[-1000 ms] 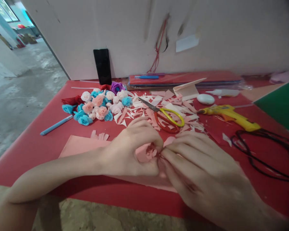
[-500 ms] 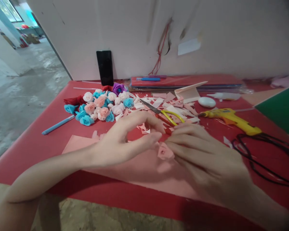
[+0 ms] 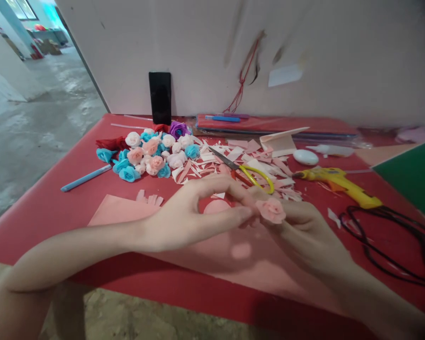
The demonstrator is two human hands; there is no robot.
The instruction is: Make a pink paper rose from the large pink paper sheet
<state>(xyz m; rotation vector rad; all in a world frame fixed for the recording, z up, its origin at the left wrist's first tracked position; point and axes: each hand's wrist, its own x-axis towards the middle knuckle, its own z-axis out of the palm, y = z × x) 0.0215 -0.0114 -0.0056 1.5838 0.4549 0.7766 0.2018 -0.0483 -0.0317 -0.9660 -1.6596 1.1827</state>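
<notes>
A small pink paper rose (image 3: 272, 210) faces up, held by my right hand (image 3: 310, 236), whose fingers close around its base from behind and below. My left hand (image 3: 194, 217) reaches in from the left, thumb and fingertips pinched together at the rose's left edge. Its fingertips partly overlap my right hand's, so the exact grip is hidden. Beneath both hands lies a pink paper sheet (image 3: 116, 210), with a loose pink petal piece (image 3: 241, 251) on or above it. A rounded pink piece (image 3: 216, 206) shows through the gap in my left hand.
Scissors (image 3: 255, 177) with yellow handles lie on paper scraps (image 3: 191, 172). Finished paper roses (image 3: 156, 164) cluster at the left, near a blue pen (image 3: 86, 178). To the right are a yellow glue gun (image 3: 343, 184) and its black cable (image 3: 366, 245). A phone (image 3: 160, 98) leans on the wall.
The rose has moved right and slightly up in my right hand, which has turned so its fingers curl under it. My left hand has followed to the right, its fingertips closing together.
</notes>
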